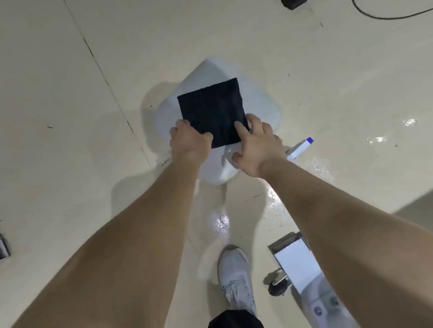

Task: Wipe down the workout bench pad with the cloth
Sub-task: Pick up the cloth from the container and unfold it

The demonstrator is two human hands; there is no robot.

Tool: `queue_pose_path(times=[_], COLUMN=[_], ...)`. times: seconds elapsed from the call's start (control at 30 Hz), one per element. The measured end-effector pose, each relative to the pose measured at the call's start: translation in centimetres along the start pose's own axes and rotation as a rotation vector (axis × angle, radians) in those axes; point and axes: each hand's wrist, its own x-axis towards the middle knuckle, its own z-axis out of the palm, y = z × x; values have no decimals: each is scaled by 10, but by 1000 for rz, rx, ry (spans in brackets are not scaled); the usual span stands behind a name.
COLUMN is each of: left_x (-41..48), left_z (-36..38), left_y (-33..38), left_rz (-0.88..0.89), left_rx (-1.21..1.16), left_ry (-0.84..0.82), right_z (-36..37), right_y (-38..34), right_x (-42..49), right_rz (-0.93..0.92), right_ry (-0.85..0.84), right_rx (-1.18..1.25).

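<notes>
Black cloth (213, 112): lying flat and square on the pale pad (262, 106), covering its middle, near edge pinned under both hands.
Pale pad: sitting below the camera, above the cream floor (43, 74); only its rim showing around the cloth.
Left grip (189, 142): fingers curled closed over the cloth's near-left corner, pressing it down on the pad.
Right grip (257, 146): partly open, forefinger stretched onto the cloth's near-right corner, other fingers curled loosely at the pad's edge.
Progress: looking like an early stage, judging from the neat, unbunched cloth; no wet streaks or wiped patches showing on the pad, so most of the wiping probably remaining.
Spray bottle (300, 149): lying just behind the right hand, blue cap pointing away.
Writing: nothing readable on bottle, cloth, pad or white shoe (235, 275); no brand or label legible.
</notes>
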Motion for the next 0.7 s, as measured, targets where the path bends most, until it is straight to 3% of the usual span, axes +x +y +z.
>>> queue_pose_path(times=[0.1, 0.2, 0.33, 0.53, 0.7], left_x=[19, 24, -1, -82, -153], left_z=[7, 8, -9, -28, -43], left_y=[-1, 0, 1, 0, 12], left_rz=[-83, -157, -98, 84, -43], left_rx=[-211, -376, -450, -649, -926], left_ry=[50, -21, -125, -180, -266], right_z=[20, 31, 28, 5, -28], right_y=[-7, -11, -18, -34, -24], right_x=[15, 13, -5, -60, -117], right_rz=[15, 49, 51, -99, -119], right_ry=[71, 132, 193, 190, 96], right_rx=[-60, -78, -64, 150, 421])
